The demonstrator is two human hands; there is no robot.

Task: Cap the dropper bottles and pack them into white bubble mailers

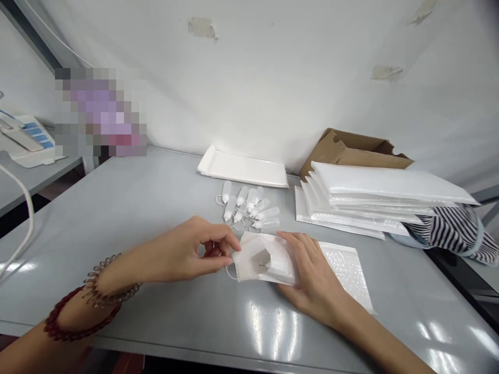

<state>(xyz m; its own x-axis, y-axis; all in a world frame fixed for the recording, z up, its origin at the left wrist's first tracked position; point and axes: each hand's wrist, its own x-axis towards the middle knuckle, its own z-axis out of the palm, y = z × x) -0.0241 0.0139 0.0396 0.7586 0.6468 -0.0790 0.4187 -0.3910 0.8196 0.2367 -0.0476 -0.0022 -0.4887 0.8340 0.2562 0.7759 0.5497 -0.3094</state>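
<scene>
A white bubble-lined padded envelope (345,265) lies across the front middle of the grey table, its mouth gaping to the left. My right hand (307,267) is closed around its middle, thumb below and fingers on top. At the left end, my left hand (210,246) pinches the edge of the envelope's flap between thumb and forefinger. A thin white loop shows just under that thumb; what it belongs to is hidden. Just beyond the envelope is a cluster of small translucent squeeze bottles (251,203) with white caps and ring tethers.
Flat white envelopes (249,169) lie against the wall. A fanned pile of larger padded envelopes (382,184) stands at the right, before an open cardboard box (339,150). Striped cloth (452,226) sits at the right edge. A white cable (27,208) hangs at the left.
</scene>
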